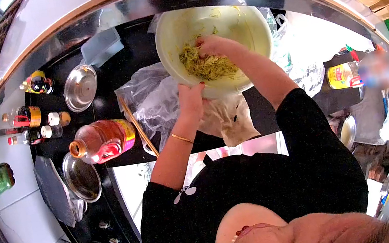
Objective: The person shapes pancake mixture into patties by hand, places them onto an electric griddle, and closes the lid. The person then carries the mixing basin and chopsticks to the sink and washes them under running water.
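Observation:
A large pale bowl (256,25) stands on the dark counter, tilted towards me. Inside lies a heap of yellow-green shredded vegetable mixture (206,67), with smears on the bowl's wall. My left hand (192,100) is closed on the near-left rim, its fingers partly hidden under the bowl. Deep in the bowl, my right hand (216,48) has its curled fingers in the shreds; the fingertips are hidden. Beneath the bowl's near side is a beige cloth (229,121). Crumpled clear plastic bags (150,100) lie left of it.
Left of the bags are chopsticks (138,126), a big oil bottle (106,140), metal bowls (81,87) (82,177) and several small condiment bottles (26,116). A clear plastic container (101,48) sits at the back. On the right stands a yellow-labelled bottle (344,76).

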